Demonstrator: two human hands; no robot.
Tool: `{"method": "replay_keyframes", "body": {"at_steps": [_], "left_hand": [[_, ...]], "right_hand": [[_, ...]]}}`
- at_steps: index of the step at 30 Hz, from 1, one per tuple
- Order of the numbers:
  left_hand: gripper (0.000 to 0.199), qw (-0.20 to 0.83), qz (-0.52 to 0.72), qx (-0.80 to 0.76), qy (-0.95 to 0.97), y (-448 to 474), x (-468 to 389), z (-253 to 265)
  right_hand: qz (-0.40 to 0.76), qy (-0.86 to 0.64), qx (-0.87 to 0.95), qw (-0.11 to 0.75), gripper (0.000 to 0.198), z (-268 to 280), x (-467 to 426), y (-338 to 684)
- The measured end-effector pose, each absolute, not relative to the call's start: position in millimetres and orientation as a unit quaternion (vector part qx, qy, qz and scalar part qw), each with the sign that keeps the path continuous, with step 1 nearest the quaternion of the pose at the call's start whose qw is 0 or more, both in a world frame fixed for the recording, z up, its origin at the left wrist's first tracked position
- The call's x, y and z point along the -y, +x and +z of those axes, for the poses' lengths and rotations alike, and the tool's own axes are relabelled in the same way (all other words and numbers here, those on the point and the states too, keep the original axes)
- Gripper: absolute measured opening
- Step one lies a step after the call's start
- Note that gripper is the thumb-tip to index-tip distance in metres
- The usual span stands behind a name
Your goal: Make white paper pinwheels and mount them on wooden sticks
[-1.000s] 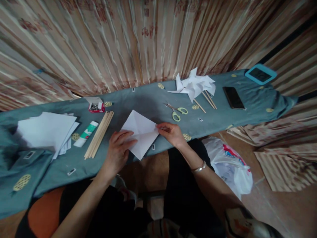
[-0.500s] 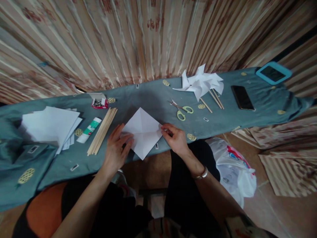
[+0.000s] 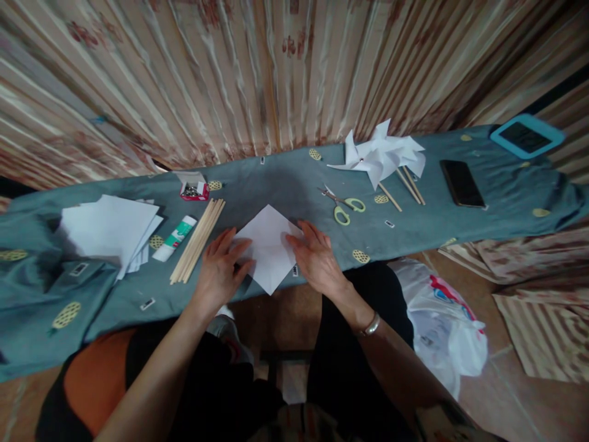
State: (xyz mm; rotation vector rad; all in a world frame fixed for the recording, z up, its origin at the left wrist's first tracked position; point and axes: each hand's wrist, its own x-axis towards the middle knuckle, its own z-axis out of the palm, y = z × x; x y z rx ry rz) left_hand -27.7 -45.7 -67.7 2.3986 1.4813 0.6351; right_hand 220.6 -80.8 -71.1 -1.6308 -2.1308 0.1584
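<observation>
A square sheet of white paper (image 3: 270,252) with faint crossing creases lies turned like a diamond, its near corner reaching past the table's front edge. My left hand (image 3: 223,264) holds the left corner, thumb and index finger on top and apart. At the right corner, my right hand (image 3: 317,255) grips the sheet, its thumb on the paper and its fingers covering that corner. Wooden sticks (image 3: 197,241) lie in a bundle left of my left hand. Beyond my right hand lie scissors (image 3: 343,204) with yellow-green handles, blades slightly apart.
Further left are a glue stick (image 3: 175,238), a stack of white paper (image 3: 108,230) and a small red box (image 3: 194,190) of metal pieces. White paper pinwheels (image 3: 381,153) on sticks, a phone (image 3: 462,183) and a blue-framed device (image 3: 527,136) lie right. A plastic bag (image 3: 442,325) stands below.
My right hand has gone from a fingertip pinch at the right corner to reaching further over the paper, thumb inward. My left hand stays at the left corner. The view has shifted slightly.
</observation>
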Motion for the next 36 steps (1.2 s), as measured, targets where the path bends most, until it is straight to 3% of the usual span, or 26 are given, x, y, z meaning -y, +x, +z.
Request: {"method": "replay_keyframes", "body": {"at_steps": [8, 13, 19, 27, 36], "left_hand": [[0.055, 0.273, 0.292, -0.581, 0.709, -32, 37, -49], [0.045, 0.385, 0.383, -0.605, 0.582, -26, 33, -37], [0.046, 0.534, 0.533, -0.543, 0.368, -5, 34, -21], [0.044, 0.655, 0.513, -0.465, 0.301, 12, 44, -10], [0.023, 0.660, 0.459, -0.519, 0.291, 28, 45, -16]], "right_hand": [[0.139, -0.606, 0.715, 0.319, 0.041, -70, 80, 231], [0.263, -0.627, 0.625, 0.384, 0.055, -64, 78, 234], [0.459, -0.560, 0.505, 0.469, 0.039, -61, 81, 234], [0.450, -0.558, 0.368, 0.592, 0.040, -62, 77, 232], [0.472, -0.546, 0.417, 0.552, 0.040, -58, 80, 235]]}}
